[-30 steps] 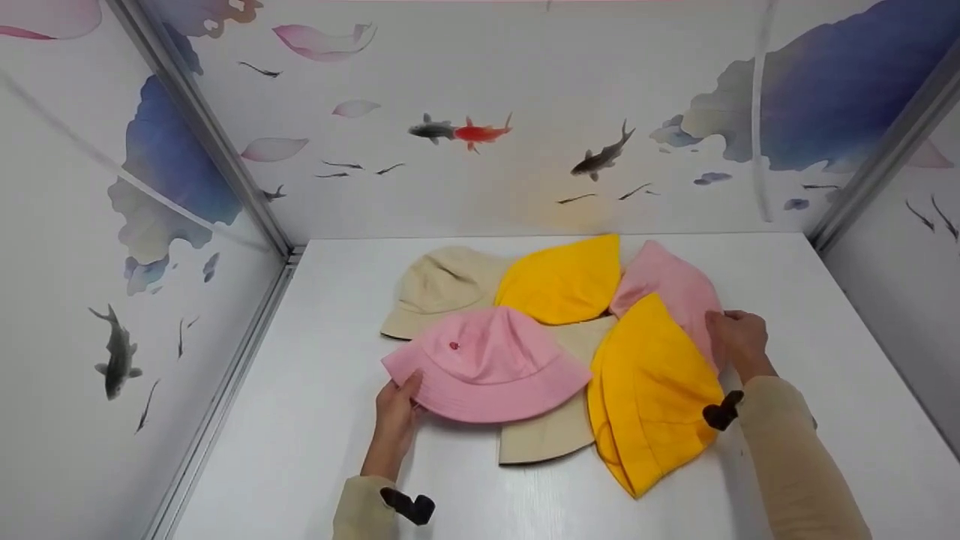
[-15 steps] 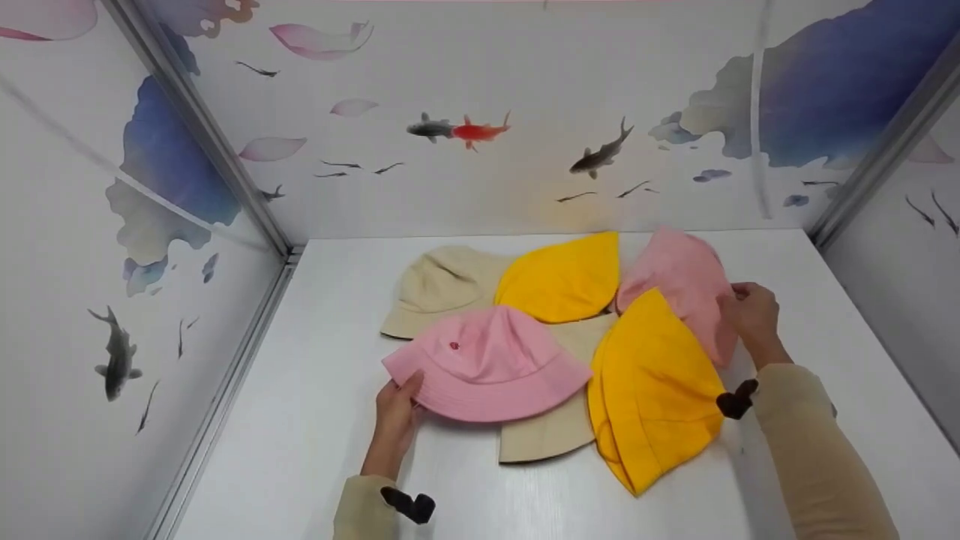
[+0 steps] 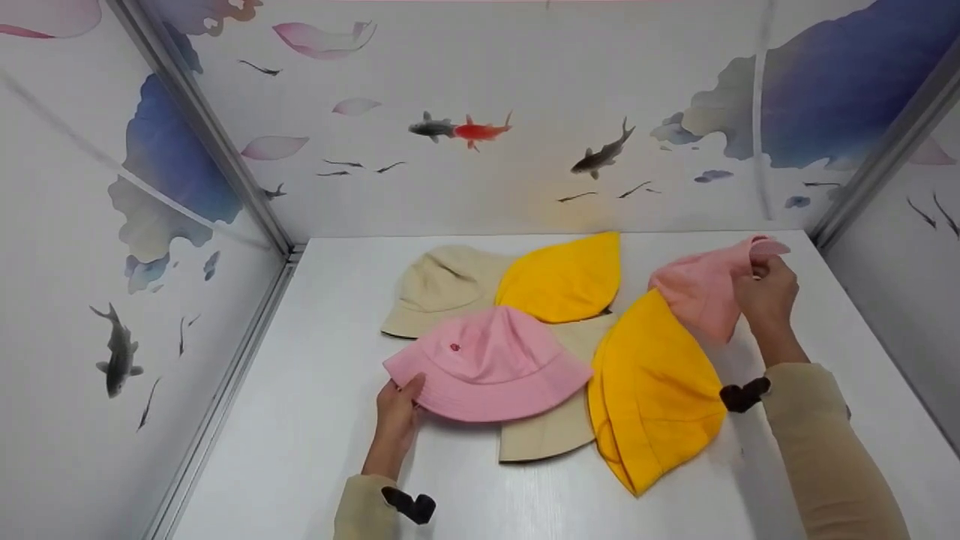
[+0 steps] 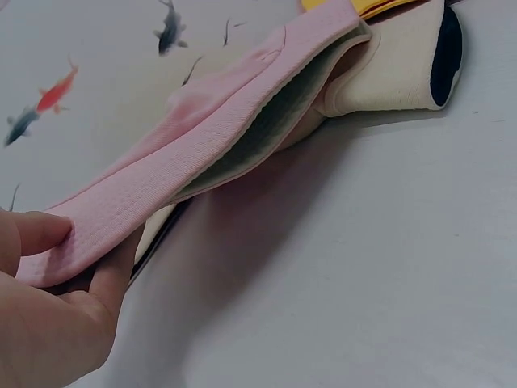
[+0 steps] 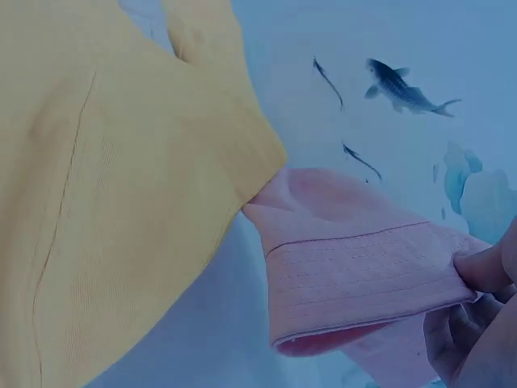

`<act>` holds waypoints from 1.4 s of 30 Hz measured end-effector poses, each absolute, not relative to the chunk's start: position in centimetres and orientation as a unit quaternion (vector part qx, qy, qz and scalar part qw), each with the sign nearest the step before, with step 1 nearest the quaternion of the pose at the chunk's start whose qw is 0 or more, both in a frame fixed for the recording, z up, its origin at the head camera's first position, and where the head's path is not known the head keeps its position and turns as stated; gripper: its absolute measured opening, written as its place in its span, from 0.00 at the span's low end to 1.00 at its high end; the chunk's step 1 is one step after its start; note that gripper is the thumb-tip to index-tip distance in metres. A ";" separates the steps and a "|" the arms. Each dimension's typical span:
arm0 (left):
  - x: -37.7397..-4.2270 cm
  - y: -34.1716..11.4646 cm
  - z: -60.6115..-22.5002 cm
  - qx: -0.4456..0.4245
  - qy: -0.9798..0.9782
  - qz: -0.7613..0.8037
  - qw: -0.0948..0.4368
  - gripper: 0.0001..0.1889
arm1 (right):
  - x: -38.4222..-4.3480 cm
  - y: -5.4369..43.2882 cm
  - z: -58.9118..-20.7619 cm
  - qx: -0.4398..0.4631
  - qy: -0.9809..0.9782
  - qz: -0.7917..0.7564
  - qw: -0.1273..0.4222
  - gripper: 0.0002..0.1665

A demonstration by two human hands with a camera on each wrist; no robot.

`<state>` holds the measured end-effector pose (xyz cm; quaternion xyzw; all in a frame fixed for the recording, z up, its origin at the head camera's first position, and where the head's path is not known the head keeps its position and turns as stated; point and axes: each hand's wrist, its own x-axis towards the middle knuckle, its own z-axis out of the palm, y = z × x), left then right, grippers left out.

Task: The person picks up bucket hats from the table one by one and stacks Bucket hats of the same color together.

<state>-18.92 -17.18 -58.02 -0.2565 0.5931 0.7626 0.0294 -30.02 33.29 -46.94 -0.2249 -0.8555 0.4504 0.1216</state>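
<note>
My left hand (image 3: 396, 420) pinches the left end of the brim of a pink bucket hat (image 3: 487, 367), thumb on top and fingers below. That hat has a small red mark and overlaps two beige hats. In the left wrist view its brim (image 4: 161, 182) is raised off the table. At the right, my right hand (image 3: 769, 300) pinches the brim of a second pink bucket hat (image 3: 701, 281), which is folded and partly behind a yellow hat (image 3: 660, 397). The right wrist view shows thumb and fingers on the stitched pink brim (image 5: 363, 275).
A beige bucket hat (image 3: 442, 281) lies at the back left, a yellow hat (image 3: 562, 277) beside it. Another beige hat (image 3: 547, 435) shows under the front pink one. The white table (image 3: 300, 465) is bounded by a printed back wall (image 3: 510, 187) and side panels.
My right hand has moved right and away from me, drawing the second pink hat out from behind the yellow one and bending its brim. My left hand stays in place.
</note>
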 end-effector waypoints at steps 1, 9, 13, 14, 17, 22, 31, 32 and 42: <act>-18.9 -17.2 -58.0 -0.256 0.593 0.763 0.030 0.29 | -30.0 33.2 -46.7 -0.230 -0.849 0.460 0.124 0.23; -18.9 -17.1 -58.1 -0.259 0.592 0.763 0.028 0.29 | -29.3 31.9 -44.1 -0.244 -0.710 0.640 0.164 0.07; -18.8 -17.1 -58.2 -0.261 0.592 0.762 0.026 0.29 | -28.5 30.6 -43.2 -0.221 -0.672 0.693 0.141 0.12; -18.8 -17.1 -58.3 -0.262 0.591 0.762 0.025 0.29 | -28.2 30.3 -43.1 -0.212 -0.670 0.700 0.129 0.13; -18.8 -17.1 -58.3 -0.262 0.588 0.765 0.021 0.29 | -27.6 29.2 -43.0 -0.178 -0.658 0.726 0.093 0.17; -18.8 -17.0 -58.3 -0.267 0.593 0.760 0.021 0.30 | -26.6 27.5 -43.3 -0.133 -0.632 0.762 0.051 0.22; -18.7 -16.8 -58.2 -0.270 0.590 0.761 0.025 0.35 | -24.6 24.0 -44.1 -0.095 -0.578 0.810 -0.023 0.28; -18.7 -16.8 -58.2 -0.269 0.592 0.760 0.024 0.36 | -24.4 23.6 -44.2 -0.091 -0.574 0.813 -0.031 0.28; -18.0 -16.7 -58.4 -0.231 0.608 0.760 0.004 0.36 | -22.8 19.0 -45.6 -0.089 -0.499 0.859 -0.069 0.29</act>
